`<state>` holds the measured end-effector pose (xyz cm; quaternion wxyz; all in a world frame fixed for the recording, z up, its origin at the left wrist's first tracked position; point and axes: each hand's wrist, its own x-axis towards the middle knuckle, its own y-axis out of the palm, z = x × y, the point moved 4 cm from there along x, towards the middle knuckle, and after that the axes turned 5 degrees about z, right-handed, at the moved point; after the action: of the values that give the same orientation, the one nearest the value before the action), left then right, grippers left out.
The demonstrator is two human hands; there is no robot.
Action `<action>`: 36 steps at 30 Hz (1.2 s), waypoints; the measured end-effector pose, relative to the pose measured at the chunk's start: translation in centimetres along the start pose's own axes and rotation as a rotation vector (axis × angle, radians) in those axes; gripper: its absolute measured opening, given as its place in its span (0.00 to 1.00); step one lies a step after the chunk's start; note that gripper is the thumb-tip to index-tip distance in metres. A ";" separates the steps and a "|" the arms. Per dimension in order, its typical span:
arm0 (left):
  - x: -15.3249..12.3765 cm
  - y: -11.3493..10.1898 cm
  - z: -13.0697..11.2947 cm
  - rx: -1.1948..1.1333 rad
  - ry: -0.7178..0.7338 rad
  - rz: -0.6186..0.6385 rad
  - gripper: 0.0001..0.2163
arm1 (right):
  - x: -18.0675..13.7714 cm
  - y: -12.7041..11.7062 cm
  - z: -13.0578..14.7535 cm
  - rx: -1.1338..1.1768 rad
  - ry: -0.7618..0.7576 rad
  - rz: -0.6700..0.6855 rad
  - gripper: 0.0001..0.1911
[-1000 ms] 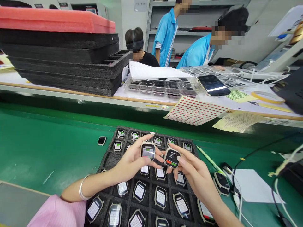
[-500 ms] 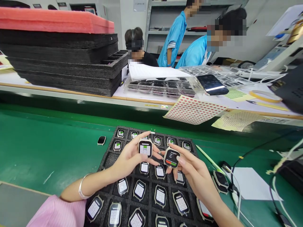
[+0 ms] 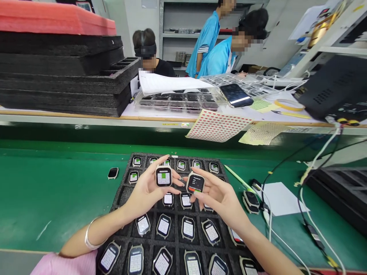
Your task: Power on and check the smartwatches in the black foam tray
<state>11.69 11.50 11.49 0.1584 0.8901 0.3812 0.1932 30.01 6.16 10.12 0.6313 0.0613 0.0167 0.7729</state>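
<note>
My left hand (image 3: 149, 184) grips a smartwatch without a strap (image 3: 163, 176), its lit screen showing a white grid with a green cell. Close beside it, my right hand (image 3: 220, 193) holds a second smartwatch (image 3: 195, 183) by its edges, thumb at the lower rim; this screen is dark with text lines and a red and green bar. Both are held up over a black foam tray (image 3: 123, 194). Several watches lie in the tray's compartments, most with lit grid screens, such as one watch (image 3: 188, 228) below my hands. My forearms hide parts of the tray.
A lone dark-screened watch (image 3: 113, 173) lies left of the tray. To the right are a green pen (image 3: 236, 177), stacked watches (image 3: 250, 201), white paper (image 3: 282, 198) and cables (image 3: 312, 233). Foam trays (image 3: 60, 84) and a phone (image 3: 236, 94) sit on the shelf; people (image 3: 212, 53) are behind.
The view has shifted rightward, so things appear further left. Both hands still hold their watches; my right thumb has moved from the screen's right side to the lower edge.
</note>
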 end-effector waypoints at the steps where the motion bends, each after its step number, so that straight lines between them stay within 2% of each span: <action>1: 0.0 0.0 0.0 0.001 -0.003 0.005 0.27 | 0.0 0.0 -0.1 -0.009 -0.001 -0.012 0.27; 12: 0.5 -0.2 0.4 0.091 -0.056 -0.093 0.18 | -0.2 0.6 0.5 0.027 -0.030 -0.010 0.22; 15: 0.5 -0.4 0.5 0.073 -0.052 -0.091 0.19 | -0.2 0.6 0.4 0.009 -0.039 -0.024 0.18; 20: 0.2 -0.4 0.6 0.034 -0.037 -0.012 0.25 | -0.1 0.3 0.1 -0.083 0.002 -0.116 0.14; 26: 0.1 0.1 0.6 0.021 -0.057 0.001 0.29 | 0.1 0.8 -0.1 -0.001 0.011 0.036 0.20; 32: 0.2 0.2 0.6 0.023 -0.095 -0.021 0.32 | 0.0 1.0 0.2 -0.013 0.050 0.009 0.25; 36: 0.3 0.2 0.7 0.048 -0.114 -0.036 0.32 | -0.2 1.1 0.1 -0.057 0.070 0.036 0.31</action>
<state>12.33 11.51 11.05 0.1622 0.8961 0.3921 0.1299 28.95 5.76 10.29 0.6177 0.0165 0.0156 0.7861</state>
